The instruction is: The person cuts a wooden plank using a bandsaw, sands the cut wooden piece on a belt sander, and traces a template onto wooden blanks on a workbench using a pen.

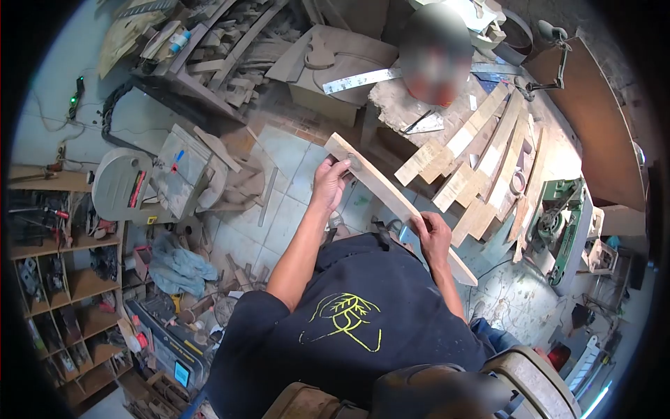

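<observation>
A long, narrow wooden board (387, 194) slants across in front of my dark shirt, its near end down to the right. My left hand (330, 183) grips it close to the far upper end, thumb over the top face and fingers underneath. Farther down its length, my right hand (435, 237) is closed around the same board, with the lower end sticking out past it. The board is held above the tiled floor (293, 167), touching nothing else that I can see. Part of the fingers is hidden by the wood.
Several wooden strips (474, 153) overhang the workbench (394, 105) ahead. To the left stands a dusty bandsaw (122, 185); below it are compartment shelves (77, 279) and a blue plastic bag (181, 265). A green machine (558, 230) is at right. Wood scraps (230, 52) fill the far left.
</observation>
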Motion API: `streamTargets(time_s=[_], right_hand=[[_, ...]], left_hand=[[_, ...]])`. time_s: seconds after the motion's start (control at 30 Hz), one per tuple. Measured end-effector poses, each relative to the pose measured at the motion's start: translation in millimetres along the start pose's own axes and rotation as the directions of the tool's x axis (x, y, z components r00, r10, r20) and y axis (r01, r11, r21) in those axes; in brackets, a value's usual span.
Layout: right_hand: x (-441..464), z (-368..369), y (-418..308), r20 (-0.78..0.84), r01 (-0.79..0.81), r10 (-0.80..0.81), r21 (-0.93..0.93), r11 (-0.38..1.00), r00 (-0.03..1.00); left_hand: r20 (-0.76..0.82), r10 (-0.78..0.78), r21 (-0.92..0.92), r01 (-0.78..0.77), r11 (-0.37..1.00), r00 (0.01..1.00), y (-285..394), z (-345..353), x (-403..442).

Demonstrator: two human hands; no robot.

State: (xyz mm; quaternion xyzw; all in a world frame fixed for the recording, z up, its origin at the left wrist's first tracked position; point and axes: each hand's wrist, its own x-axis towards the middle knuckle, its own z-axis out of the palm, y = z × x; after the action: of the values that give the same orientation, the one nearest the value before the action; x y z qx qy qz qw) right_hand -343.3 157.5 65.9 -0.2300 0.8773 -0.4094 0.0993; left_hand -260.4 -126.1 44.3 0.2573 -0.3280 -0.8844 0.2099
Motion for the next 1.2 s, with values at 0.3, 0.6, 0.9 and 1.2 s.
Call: streamTargets(time_s=[0.3, 0.6, 0.9, 1.2], right_hand=[[-24.5, 46.5, -31.9, -0.055, -0.077, 0.076, -0.031, 0.997, 0.996], [-28.0, 60.0, -50.7, -0.017, -0.109, 0.108, -0.024, 0.994, 0.994], [12.0, 57.7, -52.7, 0.28, 0.233, -0.221, -0.009, 0.973, 0.934], [80.6, 121.8, -140.6, 0.693, 0.665, -0.494, 0.028, 0.746, 0.525]], left_hand=[[0.03, -0.073, -0.019, 0.074, 0.997, 0.997, 28.4, -38.2, 6.3], [-0.013, -0.11, 0.008, 0.11, 0.994, 0.994, 41.9, -51.7, 4.0], [-0.25, 0.022, 0.055, -0.008, 0.998, 0.968, 39.3, -74.5, -12.0], [-0.641, 0.193, -0.035, -0.28, 0.959, 0.742, 74.4, -159.7, -100.7]])
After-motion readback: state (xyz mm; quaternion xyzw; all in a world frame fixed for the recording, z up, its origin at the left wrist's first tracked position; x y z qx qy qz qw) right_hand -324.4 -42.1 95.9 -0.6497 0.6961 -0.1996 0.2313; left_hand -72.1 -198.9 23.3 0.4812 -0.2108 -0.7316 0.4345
